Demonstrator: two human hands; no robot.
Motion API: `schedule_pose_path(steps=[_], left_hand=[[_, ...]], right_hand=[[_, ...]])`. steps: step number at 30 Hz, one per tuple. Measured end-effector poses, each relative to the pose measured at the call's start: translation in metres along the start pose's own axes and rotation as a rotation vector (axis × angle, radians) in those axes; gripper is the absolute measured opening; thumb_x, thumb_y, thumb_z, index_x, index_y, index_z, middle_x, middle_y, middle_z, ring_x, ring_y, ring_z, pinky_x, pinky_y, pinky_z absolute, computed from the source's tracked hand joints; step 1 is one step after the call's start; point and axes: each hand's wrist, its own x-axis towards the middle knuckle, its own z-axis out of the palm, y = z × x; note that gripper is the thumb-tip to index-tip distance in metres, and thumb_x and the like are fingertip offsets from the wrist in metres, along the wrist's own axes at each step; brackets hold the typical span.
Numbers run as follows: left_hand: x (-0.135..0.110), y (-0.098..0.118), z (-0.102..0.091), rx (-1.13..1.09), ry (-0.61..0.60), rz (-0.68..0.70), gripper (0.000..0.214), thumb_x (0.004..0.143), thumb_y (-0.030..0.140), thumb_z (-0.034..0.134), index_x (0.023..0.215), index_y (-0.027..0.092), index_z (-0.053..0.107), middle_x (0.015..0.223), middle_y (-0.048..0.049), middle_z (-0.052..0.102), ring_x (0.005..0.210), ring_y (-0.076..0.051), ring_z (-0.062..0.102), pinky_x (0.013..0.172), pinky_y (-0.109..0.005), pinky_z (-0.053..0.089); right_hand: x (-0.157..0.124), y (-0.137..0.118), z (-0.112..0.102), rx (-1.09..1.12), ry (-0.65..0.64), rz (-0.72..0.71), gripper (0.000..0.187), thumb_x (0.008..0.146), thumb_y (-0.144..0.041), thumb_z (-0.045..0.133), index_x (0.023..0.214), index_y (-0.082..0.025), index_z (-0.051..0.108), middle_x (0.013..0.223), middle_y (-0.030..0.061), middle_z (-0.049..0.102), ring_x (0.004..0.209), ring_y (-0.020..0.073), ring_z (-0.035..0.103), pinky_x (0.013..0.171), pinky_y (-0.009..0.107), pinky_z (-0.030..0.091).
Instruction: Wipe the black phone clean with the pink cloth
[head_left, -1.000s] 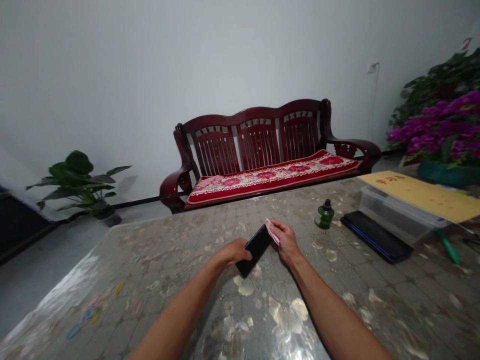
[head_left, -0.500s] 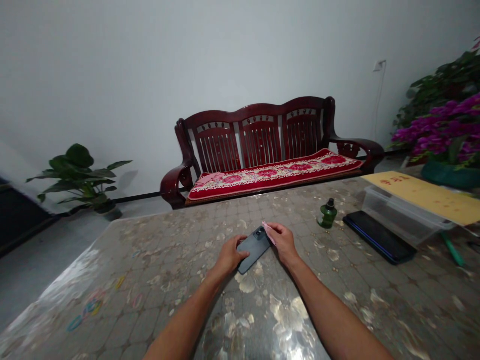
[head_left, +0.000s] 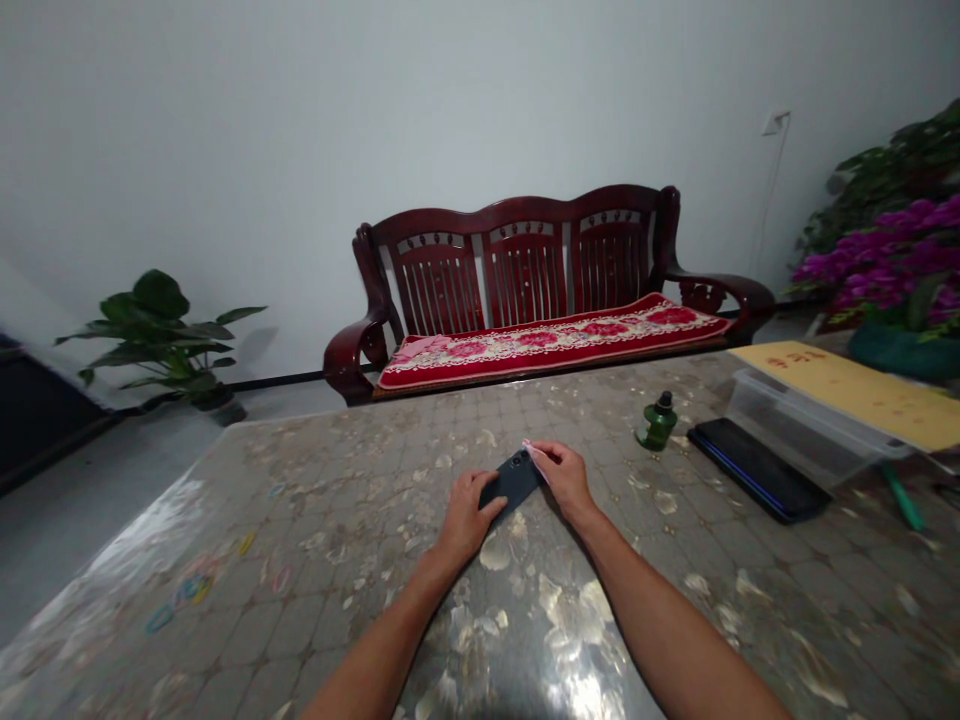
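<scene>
A dark blue-grey smartphone is tilted just over the table, its back with the camera lenses facing me. My left hand grips its lower left end, thumb across the back and fingers along the far edge. At the phone's upper right corner, beside the lenses, my right hand pinches a small pale pink cloth against the edge. Most of the cloth is hidden by the fingers.
On the right stand a green bottle, a dark phone-like slab and a clear plastic box under yellow paper. Colourful bands lie at left on the patterned table. Behind is a wooden bench.
The phone has tilted, its back looking darker and narrower. My left hand has shifted slightly right and farther over the back. My right hand stays at the same corner with the cloth.
</scene>
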Motion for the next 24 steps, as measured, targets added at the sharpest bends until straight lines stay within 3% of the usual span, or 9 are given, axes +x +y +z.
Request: schedule_pose_path(steps=[4, 7, 13, 16, 21, 24], left_hand=[[-0.016, -0.002, -0.015, 0.077, -0.015, -0.001, 0.064, 0.039, 0.014, 0.092, 0.099, 0.026, 0.074, 0.117, -0.0092, 0.06, 0.131, -0.039, 0.041, 0.116, -0.05, 0.026], [-0.026, -0.005, -0.022, 0.172, -0.021, 0.027, 0.064, 0.044, 0.016, 0.09, 0.104, 0.026, 0.073, 0.122, -0.0103, 0.059, 0.13, -0.039, 0.042, 0.117, -0.051, 0.021], [-0.028, -0.008, -0.023, 0.091, -0.016, 0.067, 0.051, 0.051, 0.015, 0.086, 0.099, 0.025, 0.072, 0.112, -0.008, 0.063, 0.121, -0.034, 0.049, 0.114, -0.049, 0.027], [-0.027, -0.011, -0.023, 0.104, -0.016, 0.099, 0.048, 0.053, 0.015, 0.084, 0.098, 0.025, 0.072, 0.109, -0.0077, 0.065, 0.118, -0.034, 0.05, 0.113, -0.048, 0.028], [-0.026, -0.021, -0.022, 0.405, -0.032, 0.216, 0.05, 0.061, 0.018, 0.078, 0.11, 0.022, 0.067, 0.115, -0.0089, 0.063, 0.113, -0.032, 0.053, 0.106, -0.048, 0.036], [-0.025, -0.023, -0.021, 0.595, -0.051, 0.281, 0.05, 0.065, 0.019, 0.076, 0.114, 0.018, 0.063, 0.115, -0.01, 0.064, 0.11, -0.031, 0.054, 0.1, -0.047, 0.041]], right_hand=[[-0.004, -0.001, -0.016, -0.525, -0.087, -0.236, 0.014, 0.085, -0.026, 0.065, 0.084, -0.023, 0.079, 0.084, 0.0042, 0.072, 0.082, 0.0197, 0.065, 0.077, 0.03, 0.048], [-0.011, -0.006, -0.022, -0.844, -0.133, -0.418, 0.021, 0.085, -0.012, 0.061, 0.086, -0.024, 0.078, 0.082, 0.0058, 0.069, 0.083, 0.0205, 0.063, 0.076, 0.029, 0.046], [-0.028, -0.018, -0.008, -1.018, -0.289, -0.625, 0.024, 0.09, -0.011, 0.056, 0.088, -0.023, 0.076, 0.083, 0.0061, 0.066, 0.081, 0.0202, 0.059, 0.073, 0.028, 0.045], [-0.027, -0.02, -0.006, -1.028, -0.343, -0.635, 0.025, 0.09, -0.009, 0.056, 0.089, -0.023, 0.077, 0.083, 0.006, 0.065, 0.082, 0.0197, 0.059, 0.073, 0.028, 0.044], [-0.017, -0.021, -0.015, -1.155, -0.23, -0.473, 0.025, 0.092, -0.011, 0.054, 0.092, -0.02, 0.078, 0.085, 0.0084, 0.065, 0.086, 0.0203, 0.058, 0.077, 0.027, 0.042], [-0.02, -0.024, -0.011, -1.125, -0.342, -0.452, 0.027, 0.093, -0.012, 0.052, 0.097, -0.021, 0.077, 0.089, 0.008, 0.066, 0.089, 0.0195, 0.058, 0.08, 0.026, 0.042]])
